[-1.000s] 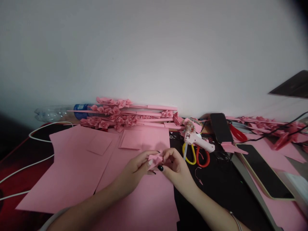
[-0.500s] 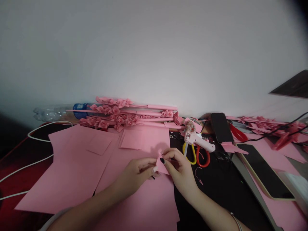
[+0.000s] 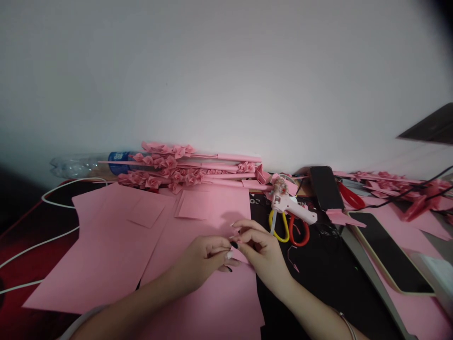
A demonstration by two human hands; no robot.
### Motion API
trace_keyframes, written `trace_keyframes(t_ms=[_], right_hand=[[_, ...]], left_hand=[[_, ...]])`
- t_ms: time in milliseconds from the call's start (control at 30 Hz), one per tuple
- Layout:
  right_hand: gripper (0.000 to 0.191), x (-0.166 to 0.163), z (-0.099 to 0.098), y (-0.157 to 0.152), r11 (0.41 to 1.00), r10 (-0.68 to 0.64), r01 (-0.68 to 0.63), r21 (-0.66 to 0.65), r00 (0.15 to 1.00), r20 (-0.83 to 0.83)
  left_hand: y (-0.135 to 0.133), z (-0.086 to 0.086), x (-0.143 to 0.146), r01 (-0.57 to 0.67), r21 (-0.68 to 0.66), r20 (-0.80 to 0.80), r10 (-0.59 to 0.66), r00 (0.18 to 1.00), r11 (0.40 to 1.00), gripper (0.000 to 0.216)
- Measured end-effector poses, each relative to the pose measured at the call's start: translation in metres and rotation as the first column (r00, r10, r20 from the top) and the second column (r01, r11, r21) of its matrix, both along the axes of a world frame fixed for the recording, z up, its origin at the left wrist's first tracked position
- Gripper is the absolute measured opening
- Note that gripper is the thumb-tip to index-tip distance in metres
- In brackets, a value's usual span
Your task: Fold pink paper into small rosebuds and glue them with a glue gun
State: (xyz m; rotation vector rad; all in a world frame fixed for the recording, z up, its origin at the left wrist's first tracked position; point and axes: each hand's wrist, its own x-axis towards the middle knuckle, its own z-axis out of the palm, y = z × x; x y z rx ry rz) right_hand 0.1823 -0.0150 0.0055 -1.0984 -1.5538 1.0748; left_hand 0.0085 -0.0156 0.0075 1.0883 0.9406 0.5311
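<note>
My left hand (image 3: 205,259) and my right hand (image 3: 260,250) meet over the big pink paper sheets (image 3: 116,245) at the table's middle. Both pinch a small folded pink paper piece (image 3: 238,249), which is almost wholly hidden between the fingertips. My right hand's fingers curl over it from above, and my left thumb and forefinger press it from the left. Just right of my right hand lie a pink glue gun (image 3: 292,208) and yellow and red scissors (image 3: 288,226) on the black mat.
Finished pink paper roses on stems (image 3: 184,170) and a clear plastic bottle (image 3: 88,163) lie along the wall. Two phones (image 3: 323,186) (image 3: 387,250), black cables and more pink scraps sit at the right. A white cable (image 3: 42,243) loops at the left.
The folded piece was raised and plainly visible between my fingertips; now both hands have lowered slightly and closed over it, hiding most of it.
</note>
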Motion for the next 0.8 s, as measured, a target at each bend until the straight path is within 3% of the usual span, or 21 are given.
trace_keyframes(t_ms=[167, 367, 633, 800], right_hand=[[0.017, 0.0, 0.004, -0.001, 0.99, -0.026, 0.012, 0.144, 0.995, 0.093], [0.019, 0.003, 0.003, 0.002, 0.953, 0.012, -0.069, 0.296, 0.982, 0.19], [0.032, 0.005, 0.005, 0.002, 0.913, 0.091, -0.197, 0.356, 0.952, 0.294], [0.033, 0.004, 0.004, 0.002, 0.919, 0.097, -0.192, 0.345, 0.956, 0.276]], left_hand=[[-0.001, 0.002, 0.001, -0.002, -0.088, 0.024, 0.004, 1.0, 0.996, 0.021], [0.002, 0.01, 0.003, -0.06, -0.154, 0.011, 0.062, 0.998, 0.986, 0.026], [0.004, 0.012, 0.003, -0.112, -0.205, 0.037, 0.122, 0.992, 0.972, 0.032], [0.005, 0.011, 0.003, -0.128, -0.219, 0.037, 0.139, 0.99, 0.967, 0.034]])
